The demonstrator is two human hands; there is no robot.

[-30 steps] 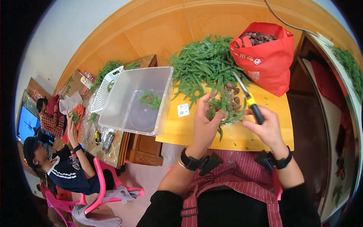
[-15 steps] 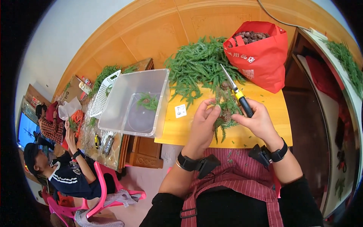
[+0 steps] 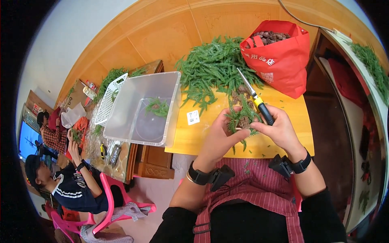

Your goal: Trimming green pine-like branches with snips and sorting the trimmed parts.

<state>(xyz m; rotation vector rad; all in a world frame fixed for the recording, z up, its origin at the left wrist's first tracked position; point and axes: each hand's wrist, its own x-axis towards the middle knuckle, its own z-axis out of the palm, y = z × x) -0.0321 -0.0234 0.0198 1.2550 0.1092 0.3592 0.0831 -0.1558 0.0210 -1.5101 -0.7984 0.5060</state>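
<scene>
Over the yellow table's [image 3: 287, 137] front part, I hold a brown pine cone [image 3: 243, 122] ringed with green artificial fir sprigs between both hands. My left hand [image 3: 223, 133] is closed on its left side, the thumb pressed along the cone's lower edge. My right hand [image 3: 279, 127] grips long-nose pliers [image 3: 258, 101] with yellow-and-black handles, their silver tips pointing up and away. Its thumb and fingers also touch the sprigs' right side. Loose cones [image 3: 242, 90] lie just beyond. A big heap of green sprigs [image 3: 219, 60] covers the far side.
A red bag [image 3: 279, 65] of pine cones stands at the back right. Left of me sits a clear plastic bin [image 3: 139, 135] holding one decorated cone [image 3: 157, 107]; a white basket [image 3: 107, 103] leans beside it. Two people work at the left; the nearer sits on a pink chair [image 3: 111, 198].
The cone and sprigs have turned in my hands, so more of the cone shows. My left thumb has come across beneath it. The pliers stay in my right hand.
</scene>
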